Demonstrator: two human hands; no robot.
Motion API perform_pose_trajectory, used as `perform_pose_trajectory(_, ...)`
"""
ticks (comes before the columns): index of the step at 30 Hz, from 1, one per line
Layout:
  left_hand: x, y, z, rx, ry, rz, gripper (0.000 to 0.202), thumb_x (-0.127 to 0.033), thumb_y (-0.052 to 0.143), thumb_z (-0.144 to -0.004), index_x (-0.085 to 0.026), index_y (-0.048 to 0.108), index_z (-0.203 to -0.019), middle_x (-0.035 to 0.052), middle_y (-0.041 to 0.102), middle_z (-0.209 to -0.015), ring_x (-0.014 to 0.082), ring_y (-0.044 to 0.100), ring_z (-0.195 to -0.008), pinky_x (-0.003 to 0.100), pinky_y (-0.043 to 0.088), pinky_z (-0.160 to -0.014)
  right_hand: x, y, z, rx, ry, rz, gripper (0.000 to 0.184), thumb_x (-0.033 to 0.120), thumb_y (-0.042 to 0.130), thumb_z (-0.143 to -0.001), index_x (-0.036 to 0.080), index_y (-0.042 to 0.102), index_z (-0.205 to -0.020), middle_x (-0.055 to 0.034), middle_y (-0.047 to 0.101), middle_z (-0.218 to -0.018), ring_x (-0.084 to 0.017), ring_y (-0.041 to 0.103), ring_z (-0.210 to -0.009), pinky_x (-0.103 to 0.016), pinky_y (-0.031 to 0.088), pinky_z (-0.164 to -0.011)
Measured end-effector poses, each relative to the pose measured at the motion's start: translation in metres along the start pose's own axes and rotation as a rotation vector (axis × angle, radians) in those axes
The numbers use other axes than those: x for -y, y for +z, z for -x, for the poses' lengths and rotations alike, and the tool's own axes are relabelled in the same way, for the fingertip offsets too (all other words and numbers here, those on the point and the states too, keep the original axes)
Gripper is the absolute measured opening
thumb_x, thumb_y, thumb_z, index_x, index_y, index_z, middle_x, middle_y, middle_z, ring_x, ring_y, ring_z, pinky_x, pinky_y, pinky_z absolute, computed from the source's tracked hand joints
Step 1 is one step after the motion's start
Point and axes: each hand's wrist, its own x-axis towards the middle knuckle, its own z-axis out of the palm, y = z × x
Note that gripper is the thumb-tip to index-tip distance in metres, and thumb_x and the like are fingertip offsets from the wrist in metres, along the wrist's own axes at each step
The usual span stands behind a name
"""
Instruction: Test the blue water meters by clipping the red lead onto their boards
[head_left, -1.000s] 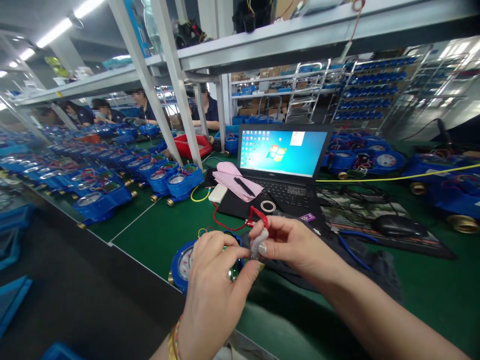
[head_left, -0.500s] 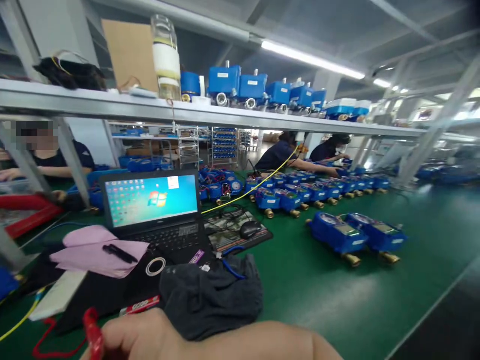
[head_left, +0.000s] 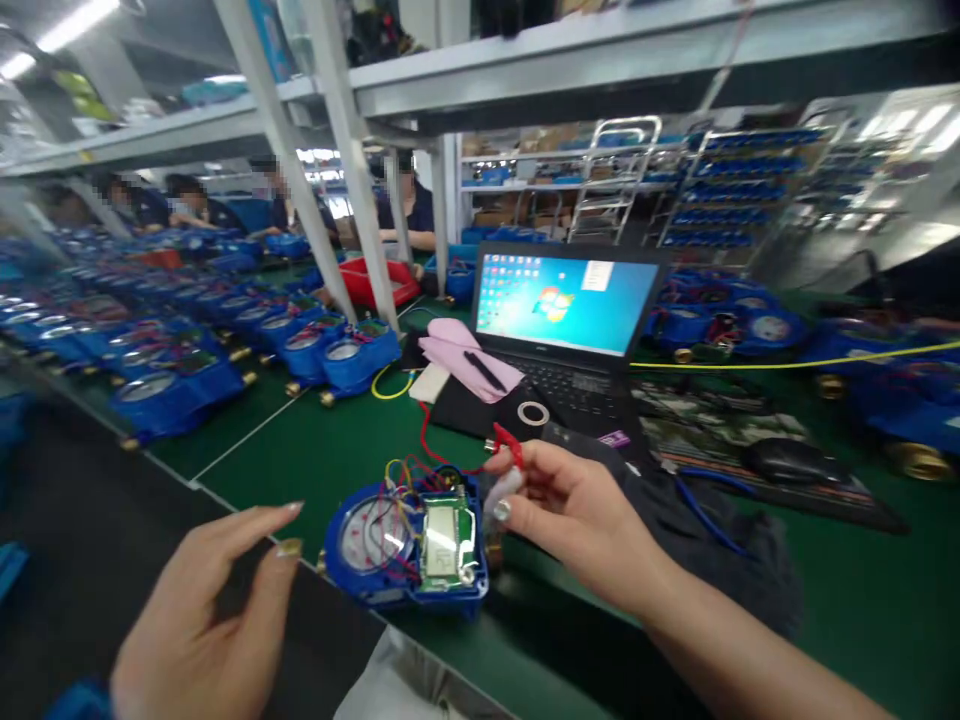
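My right hand (head_left: 570, 510) is closed on a red clip-like piece (head_left: 510, 447) with a small silver end; a red cord (head_left: 425, 430) runs from near it back across the bench. Whitish material also shows at its fingers, too blurred to name. Just left of that hand, a blue meter (head_left: 448, 600) lies at the bench's front edge. Its cover is off, showing a round dial (head_left: 371, 535), a green circuit board with a grey display (head_left: 440, 540), and loose red and yellow wires. To the meter's left, my left hand (head_left: 217, 600) holds nothing, thumb and forefinger apart.
Behind stand a laptop (head_left: 566, 300), pink cloth (head_left: 465, 360) with a black pen, and a tape ring (head_left: 533, 413). Dark cloth (head_left: 720, 560), blue-handled pliers (head_left: 705, 510) and a mouse (head_left: 791, 462) lie right. Rows of blue meters (head_left: 180, 385) fill the left; people sit beyond.
The view has swung left and down. The opened meter and my left hand have come into view. My right hand, still with the red piece, is now beside that meter.
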Motion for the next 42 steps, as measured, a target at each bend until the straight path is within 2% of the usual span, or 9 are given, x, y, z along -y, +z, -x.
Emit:
perform_pose_trajectory(2, -0.009, 0.002, 0.000, 0.123, 0.044, -0.032, 0.033, -0.037, 0.056, -0.087, -0.026, 0.055, -0.118, 0.0034, 0.058, -0.117, 0.0256, 0.056, -0.108, 0.044, 0.046, -0.094, -0.001, 0.005, 0.003, 0.028, -0.036, 0.118, 0.019, 0.028, 0.068, -0.073, 0.016, 0.062, -0.087, 0.0001, 0.062, -0.071, -0.010, 0.055, -0.062, -0.021, 0.046, -0.056)
perform_pose_trajectory(5, -0.026, 0.019, -0.001, 0.377, 0.150, -0.018, 0.070, -0.048, 0.065, -0.078, -0.023, 0.038, -0.137, 0.0102, 0.039, -0.143, 0.0334, 0.034, -0.133, 0.055, 0.034, -0.108, 0.000, 0.013, 0.006, 0.079, -0.115, 0.284, 0.010, 0.025, 0.063, -0.077, 0.017, 0.063, -0.083, 0.0003, 0.062, -0.071, -0.011, 0.056, -0.060, -0.021, 0.047, -0.056)
perform_pose_trajectory(6, -0.030, 0.024, 0.000, 0.434, 0.168, -0.023, 0.080, -0.051, 0.068, -0.075, -0.022, 0.032, -0.140, 0.0116, 0.035, -0.146, 0.0342, 0.029, -0.136, 0.057, 0.032, -0.109, 0.001, 0.016, 0.007, 0.094, -0.142, 0.329, 0.008, 0.023, 0.062, -0.077, 0.017, 0.062, -0.083, 0.0009, 0.063, -0.070, -0.010, 0.056, -0.059, -0.020, 0.046, -0.055)
perform_pose_trajectory(8, -0.035, 0.030, 0.003, 0.506, 0.182, -0.037, 0.088, -0.052, 0.068, -0.074, -0.020, 0.025, -0.144, 0.0128, 0.034, -0.147, 0.0331, 0.029, -0.137, 0.058, 0.030, -0.110, 0.000, 0.021, 0.007, 0.116, -0.204, 0.412, 0.005, 0.020, 0.062, -0.078, 0.018, 0.062, -0.082, 0.0022, 0.062, -0.069, -0.010, 0.056, -0.058, -0.019, 0.046, -0.055)
perform_pose_trajectory(12, -0.034, 0.032, 0.011, 0.499, 0.191, -0.038, 0.083, -0.055, 0.064, -0.077, -0.019, 0.027, -0.143, 0.0127, 0.042, -0.142, 0.0298, 0.037, -0.132, 0.055, 0.031, -0.110, -0.004, 0.026, 0.008, 0.158, -0.304, 0.536, 0.006, 0.013, 0.062, -0.079, 0.019, 0.060, -0.081, 0.0049, 0.062, -0.069, -0.008, 0.057, -0.060, -0.016, 0.045, -0.058)
perform_pose_trajectory(17, -0.033, 0.033, 0.017, 0.435, 0.208, -0.007, 0.079, -0.061, 0.059, -0.079, -0.015, 0.035, -0.139, 0.0141, 0.045, -0.139, 0.0284, 0.038, -0.131, 0.049, 0.026, -0.112, -0.004, 0.028, 0.010, 0.194, -0.346, 0.619, 0.012, 0.009, 0.062, -0.079, 0.020, 0.060, -0.082, 0.0067, 0.061, -0.068, -0.006, 0.055, -0.059, -0.014, 0.044, -0.057)
perform_pose_trajectory(21, -0.033, 0.035, 0.018, 0.411, 0.212, 0.040, 0.077, -0.058, 0.062, -0.079, -0.012, 0.039, -0.136, 0.0153, 0.046, -0.137, 0.0279, 0.038, -0.131, 0.045, 0.021, -0.114, -0.003, 0.029, 0.010, 0.183, -0.364, 0.658, 0.013, 0.010, 0.064, -0.079, 0.020, 0.059, -0.084, 0.0068, 0.061, -0.067, -0.007, 0.055, -0.057, -0.016, 0.044, -0.056)
perform_pose_trajectory(30, -0.033, 0.036, 0.017, 0.398, 0.219, 0.067, 0.079, -0.061, 0.062, -0.077, -0.010, 0.041, -0.134, 0.0158, 0.048, -0.134, 0.0278, 0.038, -0.131, 0.044, 0.021, -0.113, -0.001, 0.030, 0.008, 0.209, -0.374, 0.739, 0.009, 0.011, 0.060, -0.081, 0.020, 0.057, -0.081, 0.0053, 0.057, -0.065, -0.008, 0.053, -0.054, -0.018, 0.041, -0.051)
perform_pose_trajectory(42, -0.033, 0.037, 0.016, 0.392, 0.213, 0.073, 0.075, -0.060, 0.061, -0.079, -0.011, 0.043, -0.133, 0.0157, 0.049, -0.134, 0.0283, 0.040, -0.130, 0.046, 0.024, -0.112, -0.002, 0.032, 0.008, 0.210, -0.447, 0.821, 0.007, 0.012, 0.055, -0.085, 0.019, 0.057, -0.083, 0.0008, 0.061, -0.069, -0.012, 0.057, -0.058, -0.022, 0.046, -0.054)
